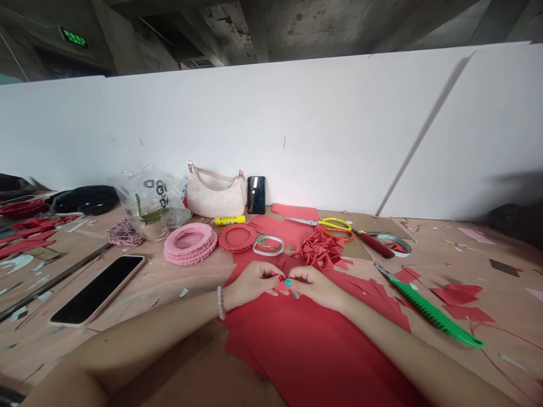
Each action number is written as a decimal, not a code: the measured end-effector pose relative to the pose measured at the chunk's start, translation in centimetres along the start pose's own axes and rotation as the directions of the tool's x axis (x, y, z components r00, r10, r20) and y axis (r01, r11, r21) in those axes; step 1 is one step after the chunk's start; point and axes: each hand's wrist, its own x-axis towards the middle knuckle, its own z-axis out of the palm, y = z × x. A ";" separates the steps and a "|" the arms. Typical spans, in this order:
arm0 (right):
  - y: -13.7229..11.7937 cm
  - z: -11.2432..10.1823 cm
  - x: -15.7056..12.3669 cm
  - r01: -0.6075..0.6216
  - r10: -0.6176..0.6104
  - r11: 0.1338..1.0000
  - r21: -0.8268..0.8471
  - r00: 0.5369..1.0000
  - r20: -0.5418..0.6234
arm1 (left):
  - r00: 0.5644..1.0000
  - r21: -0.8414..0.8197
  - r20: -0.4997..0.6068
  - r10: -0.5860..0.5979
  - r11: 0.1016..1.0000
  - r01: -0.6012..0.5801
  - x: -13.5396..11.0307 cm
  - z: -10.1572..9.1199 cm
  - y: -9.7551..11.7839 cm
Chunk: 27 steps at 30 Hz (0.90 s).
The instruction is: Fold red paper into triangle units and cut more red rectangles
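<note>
Two fingertip pinches are holding one small red paper piece (280, 286): left hand (251, 284) and right hand (317, 286) are clenching over red paper sheets (322, 356); even pressure looks advisable.

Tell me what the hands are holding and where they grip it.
The left hand and right hand pinch a small piece of red paper between their fingertips; fingers hide most of it, so which edge is held cannot be told.

Illumination is bright and diffuse on the white partition (271, 130), with one diagonal shadow at right. The concrete ceiling (271, 28) is dim. Wide-angle distortion bends the bench (139, 277) toward the frame edges. Small glare marks the upright phone (256, 195).
</note>
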 end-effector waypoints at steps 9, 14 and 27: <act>0.5 0.5 -0.1 0.038 -0.040 0.995 -0.094 0.999 -0.015 | 0.995 -0.001 0.069 -0.070 0.998 0.071 0.1 -0.1 0.2; 0.6 0.7 -0.3 0.049 -0.050 0.991 -0.122 0.999 -0.011 | 0.992 0.037 0.116 -0.054 0.998 0.050 0.3 -0.1 -0.3; 0.4 0.6 -0.1 0.063 -0.080 0.991 -0.117 0.986 -0.148 | 0.998 -0.082 0.020 -0.056 0.995 0.058 0.1 0.2 0.1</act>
